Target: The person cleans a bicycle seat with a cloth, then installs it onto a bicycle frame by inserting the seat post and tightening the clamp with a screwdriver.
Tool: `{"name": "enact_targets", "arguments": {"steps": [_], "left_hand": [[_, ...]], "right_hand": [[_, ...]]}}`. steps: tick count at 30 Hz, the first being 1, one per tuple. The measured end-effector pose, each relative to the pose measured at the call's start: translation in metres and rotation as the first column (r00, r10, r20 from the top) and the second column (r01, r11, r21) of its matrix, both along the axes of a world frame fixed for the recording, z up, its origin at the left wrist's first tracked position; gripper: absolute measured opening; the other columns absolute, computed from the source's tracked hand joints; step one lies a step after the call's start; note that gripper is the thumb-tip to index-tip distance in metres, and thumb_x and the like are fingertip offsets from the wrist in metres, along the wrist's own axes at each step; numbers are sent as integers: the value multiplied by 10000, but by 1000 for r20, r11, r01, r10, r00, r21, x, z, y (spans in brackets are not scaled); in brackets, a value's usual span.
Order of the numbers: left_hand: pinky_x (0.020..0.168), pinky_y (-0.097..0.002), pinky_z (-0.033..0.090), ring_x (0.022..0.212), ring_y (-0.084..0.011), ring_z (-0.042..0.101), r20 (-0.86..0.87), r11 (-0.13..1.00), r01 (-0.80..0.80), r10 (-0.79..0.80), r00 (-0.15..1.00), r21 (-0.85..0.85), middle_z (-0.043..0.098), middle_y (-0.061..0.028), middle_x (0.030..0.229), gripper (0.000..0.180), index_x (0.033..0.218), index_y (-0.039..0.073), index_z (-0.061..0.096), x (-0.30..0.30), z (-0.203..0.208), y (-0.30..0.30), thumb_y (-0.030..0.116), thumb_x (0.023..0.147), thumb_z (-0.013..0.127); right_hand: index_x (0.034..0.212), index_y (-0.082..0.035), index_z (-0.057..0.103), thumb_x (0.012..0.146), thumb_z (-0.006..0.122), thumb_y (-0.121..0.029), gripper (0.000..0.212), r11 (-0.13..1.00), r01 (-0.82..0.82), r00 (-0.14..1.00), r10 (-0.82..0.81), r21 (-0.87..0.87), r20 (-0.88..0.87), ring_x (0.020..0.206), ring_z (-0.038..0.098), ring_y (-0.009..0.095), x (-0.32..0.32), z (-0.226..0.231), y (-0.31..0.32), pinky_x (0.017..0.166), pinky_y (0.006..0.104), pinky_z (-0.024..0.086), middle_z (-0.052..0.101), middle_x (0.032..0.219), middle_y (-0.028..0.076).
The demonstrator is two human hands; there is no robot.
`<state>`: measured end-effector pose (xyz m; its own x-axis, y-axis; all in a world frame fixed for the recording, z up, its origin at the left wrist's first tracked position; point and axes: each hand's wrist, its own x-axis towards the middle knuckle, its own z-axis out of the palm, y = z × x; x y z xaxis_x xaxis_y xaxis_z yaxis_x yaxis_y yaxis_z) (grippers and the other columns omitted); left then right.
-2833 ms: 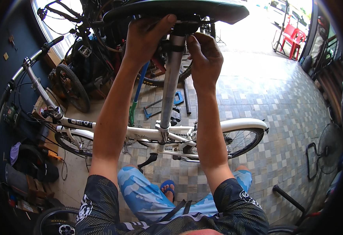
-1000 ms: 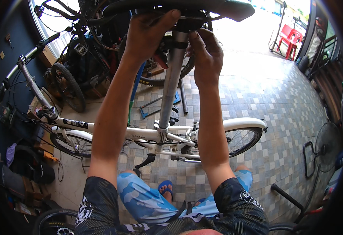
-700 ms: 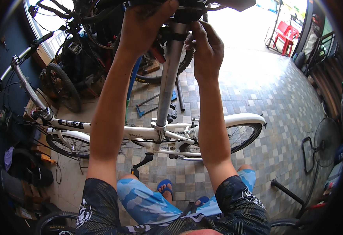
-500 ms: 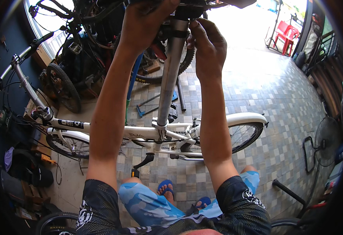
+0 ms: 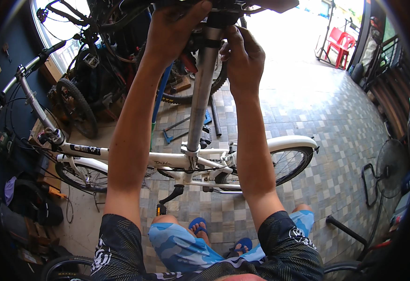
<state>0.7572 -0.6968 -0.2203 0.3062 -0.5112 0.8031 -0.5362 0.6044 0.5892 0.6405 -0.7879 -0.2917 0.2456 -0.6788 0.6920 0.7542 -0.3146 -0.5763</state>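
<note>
A white bicycle [image 5: 172, 159] stands sideways in front of me, its bare metal seat post [image 5: 202, 93] rising toward my hands. On top of the post sits a black clamp [image 5: 221, 19], below a dark saddle [image 5: 273, 3] cut off by the upper edge. My left hand [image 5: 167, 35] is closed on the saddle's left part, its thumb lying along the underside. Just right of the post top, my right hand [image 5: 245, 61] pinches with thumb and fingers beside the clamp. Whatever lies between those fingertips is too small to make out.
Other bicycles and parts crowd the back left, with a small wheel [image 5: 76, 107] among them. A blue-handled tool [image 5: 168, 136] lies on the tiled floor [image 5: 308, 112] behind the frame. At right stands a fan [image 5: 391, 168]; red chairs [image 5: 341, 44] are far right.
My right hand has shifted slightly left and its fingers have turned in closer to the post top. The left hand keeps its hold. My knees have moved a little to the right.
</note>
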Motion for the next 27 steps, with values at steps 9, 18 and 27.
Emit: {"name": "enact_targets", "arguments": {"steps": [9,18,27], "left_hand": [[900,-355,576,997,-201,713,-3,999,49,-49,999,2,732,-115,1072,361,1151,-16,687,0,0,0,272,941,743],[898,-356,573,1014,-197,708,-14,999,37,-37,999,25,737,-114,1078,353,1141,-13,700,8,-2,1,277,944,742],[875,-333,572,979,-179,707,-13,999,19,-19,1000,36,737,-115,1056,373,1110,-22,709,6,-1,2,307,938,747]], "right_hand": [[1106,10,688,979,684,-214,258,997,-75,997,75,4,16,673,573,63,-1,-2,-5,588,219,455,675,836,24],[1095,14,688,983,672,-197,240,984,-162,987,162,75,10,665,569,63,-4,3,-1,585,214,457,669,863,33],[1104,22,680,972,691,-200,259,990,-121,992,123,69,-27,660,566,67,-4,2,1,587,217,450,661,852,28]]}}
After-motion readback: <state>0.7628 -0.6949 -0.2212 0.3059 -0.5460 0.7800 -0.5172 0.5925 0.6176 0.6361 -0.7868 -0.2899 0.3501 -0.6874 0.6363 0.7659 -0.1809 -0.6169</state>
